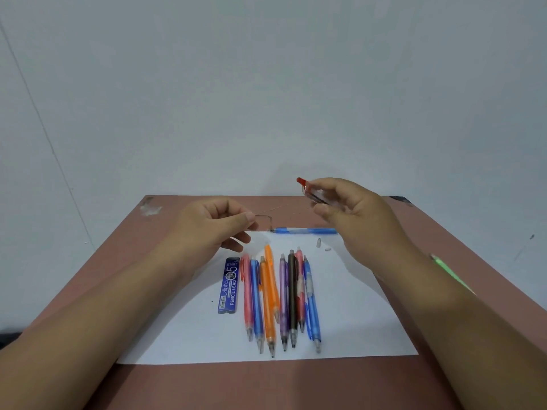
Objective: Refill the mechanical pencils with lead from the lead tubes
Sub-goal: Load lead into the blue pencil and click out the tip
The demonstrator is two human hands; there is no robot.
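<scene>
**Lead drawn over the desk**

On the head camera I see my left hand [219, 223] pinching a thin lead [272, 209], my right hand [352, 214] gripping a clear lead tube [314, 193]. Pencils [281, 297] lie on white paper [355, 321] on a reddish-brown table [266, 386] against a pale wall [266, 84].

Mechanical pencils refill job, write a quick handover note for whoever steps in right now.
Left hand: pinches a thin lead at the fingertips, raised above the table.
Right hand: grips the clear lead tube, red cap end pointing up and left.
Blue pencil lies crosswise at the far edge of the white paper, two small loose parts beside it.
Row of pencils lies side by side on the paper, blue lead case to their left.
Done: lead drawn out.
Left: lead into the pencil; which of the row are filled cannot be told.
</scene>
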